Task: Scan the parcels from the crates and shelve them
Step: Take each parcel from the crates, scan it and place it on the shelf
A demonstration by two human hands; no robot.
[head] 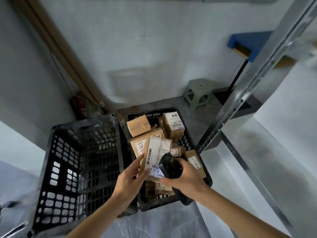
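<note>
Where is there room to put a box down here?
The left black crate looks bare inside, walled by its mesh sides. Bare floor lies in front of both crates. The right crate is crowded with parcels, and both hands, left and right, work above it.

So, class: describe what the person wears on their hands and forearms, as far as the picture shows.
Nothing is worn: the left hand and right hand are bare, with no gloves, rings, watch or wristbands visible. Both forearms are bare up to the picture's edge, with no sleeves in view.
</note>
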